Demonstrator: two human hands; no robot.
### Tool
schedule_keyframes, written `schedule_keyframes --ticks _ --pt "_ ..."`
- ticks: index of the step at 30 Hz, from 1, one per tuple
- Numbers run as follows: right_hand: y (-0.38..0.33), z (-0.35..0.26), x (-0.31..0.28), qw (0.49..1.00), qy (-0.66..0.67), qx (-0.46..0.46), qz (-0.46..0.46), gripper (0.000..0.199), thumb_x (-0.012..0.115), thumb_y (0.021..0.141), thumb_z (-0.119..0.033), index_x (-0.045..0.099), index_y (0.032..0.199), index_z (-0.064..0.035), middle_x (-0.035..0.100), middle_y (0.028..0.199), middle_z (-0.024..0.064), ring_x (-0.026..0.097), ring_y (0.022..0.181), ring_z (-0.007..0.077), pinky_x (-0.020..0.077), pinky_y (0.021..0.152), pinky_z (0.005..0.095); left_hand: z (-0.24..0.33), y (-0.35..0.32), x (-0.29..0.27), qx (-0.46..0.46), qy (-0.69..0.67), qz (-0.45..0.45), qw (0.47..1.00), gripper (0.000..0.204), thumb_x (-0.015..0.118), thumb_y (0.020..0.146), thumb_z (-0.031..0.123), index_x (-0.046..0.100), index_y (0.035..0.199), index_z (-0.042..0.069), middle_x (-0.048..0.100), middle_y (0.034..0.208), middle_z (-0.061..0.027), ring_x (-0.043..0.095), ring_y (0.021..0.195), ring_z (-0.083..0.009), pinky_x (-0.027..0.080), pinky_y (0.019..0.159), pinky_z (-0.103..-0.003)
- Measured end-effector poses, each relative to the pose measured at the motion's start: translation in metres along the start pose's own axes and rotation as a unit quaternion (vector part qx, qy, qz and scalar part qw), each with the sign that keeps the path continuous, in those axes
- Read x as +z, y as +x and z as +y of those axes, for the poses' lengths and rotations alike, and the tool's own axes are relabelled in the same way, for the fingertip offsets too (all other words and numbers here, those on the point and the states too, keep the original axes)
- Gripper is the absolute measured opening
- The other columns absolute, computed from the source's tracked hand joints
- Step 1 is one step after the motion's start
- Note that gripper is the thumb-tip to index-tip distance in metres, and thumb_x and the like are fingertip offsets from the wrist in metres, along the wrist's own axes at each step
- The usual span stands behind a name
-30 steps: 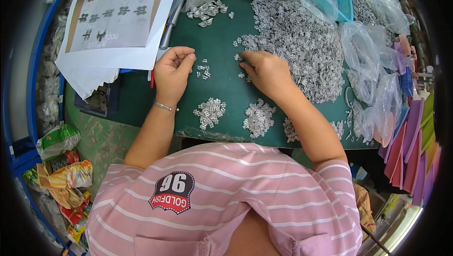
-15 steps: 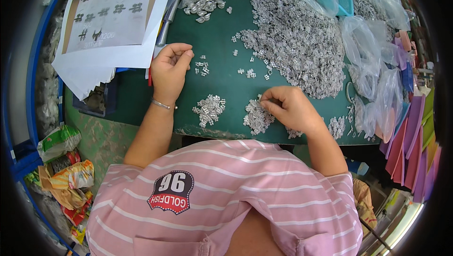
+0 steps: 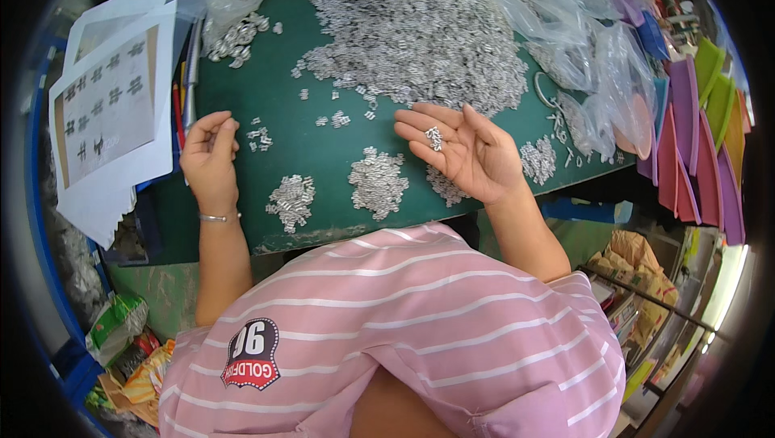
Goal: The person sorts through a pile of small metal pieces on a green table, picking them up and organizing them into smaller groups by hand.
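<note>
Small silver pieces [image 3: 434, 138] are held loose on the fingers of the right hand [image 3: 472, 154], palm up and unclenched over the bench [image 3: 329, 165], so by a slight tilt they could be spilled and mixed into the heap [image 3: 446, 187] partly hidden by it. The left hand [image 3: 210, 150] is curled near a few scattered pieces [image 3: 260, 138], and whether anything is gripped cannot be told. Half a second earlier, the right hand was turned palm down, its fingertips set at the second heap [image 3: 378, 184] from the left.
</note>
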State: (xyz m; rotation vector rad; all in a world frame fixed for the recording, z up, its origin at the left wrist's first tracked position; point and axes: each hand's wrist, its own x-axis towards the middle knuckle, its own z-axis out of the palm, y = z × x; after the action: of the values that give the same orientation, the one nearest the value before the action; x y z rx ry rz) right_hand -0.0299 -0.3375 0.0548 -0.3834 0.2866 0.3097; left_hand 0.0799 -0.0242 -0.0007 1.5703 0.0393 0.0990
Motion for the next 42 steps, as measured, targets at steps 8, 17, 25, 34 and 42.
schedule_keyframes --ticks 8,17,25,34,42 --pt "-0.047 -0.031 -0.027 0.953 -0.183 -0.2 0.138 0.045 0.055 0.088 0.003 0.04 0.13 0.0073 0.05 0.127 0.0251 0.054 0.116 0.0317 0.0536 0.089 0.0325 -0.011 0.001 -0.009 0.012 0.024 -0.003 1.0 0.015 0.062 0.087 0.004 0.062 0.102 -0.001 0.062 0.081 -0.0028 0.046 0.061 -0.0042 0.035 0.052 -0.017" --pt "-0.11 -0.075 -0.096 0.712 -0.257 -0.558 0.34 0.027 0.05 0.089 0.004 0.045 0.116 0.0058 0.058 0.115 0.0241 0.06 0.106 0.0333 0.0542 0.088 0.0362 -0.012 0.005 -0.01 0.017 0.032 -0.01 0.999 0.016 0.062 0.087 0.005 0.063 0.102 -0.001 0.063 0.084 -0.0032 0.047 0.062 -0.004 0.035 0.053 -0.016" --pt "-0.104 -0.059 -0.108 0.722 -0.237 -0.572 0.309 0.022 0.042 0.09 0.001 0.047 0.111 0.0067 0.061 0.108 0.0277 0.062 0.101 0.0361 0.0506 0.09 0.0417 -0.013 0.006 -0.009 0.018 0.038 -0.018 0.999 0.016 0.062 0.087 0.004 0.063 0.102 -0.001 0.063 0.085 -0.0034 0.047 0.063 -0.004 0.035 0.053 -0.017" --pt "-0.091 -0.069 -0.102 0.704 -0.253 -0.589 0.307 0.02 0.047 0.091 -0.001 0.048 0.11 0.0064 0.062 0.104 0.0251 0.064 0.096 0.0333 0.0499 0.091 0.039 -0.009 0.0 -0.005 0.016 0.035 0.015 0.999 0.014 0.064 0.084 0.003 0.064 0.098 0.002 0.062 0.079 -0.0007 0.049 0.06 -0.0039 0.035 0.052 -0.016" --pt "-0.021 -0.009 -0.016 0.493 -0.691 -0.481 0.218 0.017 0.057 0.08 0.007 0.063 0.095 0.0001 0.064 0.097 0.0109 0.06 0.089 0.0215 0.0476 0.079 0.0319 0.002 -0.001 0.003 0.006 0.002 -0.008 1.0 0.013 0.064 0.083 -0.001 0.063 0.096 -0.002 0.063 0.08 -0.003 0.051 0.062 -0.0051 0.04 0.055 -0.017"
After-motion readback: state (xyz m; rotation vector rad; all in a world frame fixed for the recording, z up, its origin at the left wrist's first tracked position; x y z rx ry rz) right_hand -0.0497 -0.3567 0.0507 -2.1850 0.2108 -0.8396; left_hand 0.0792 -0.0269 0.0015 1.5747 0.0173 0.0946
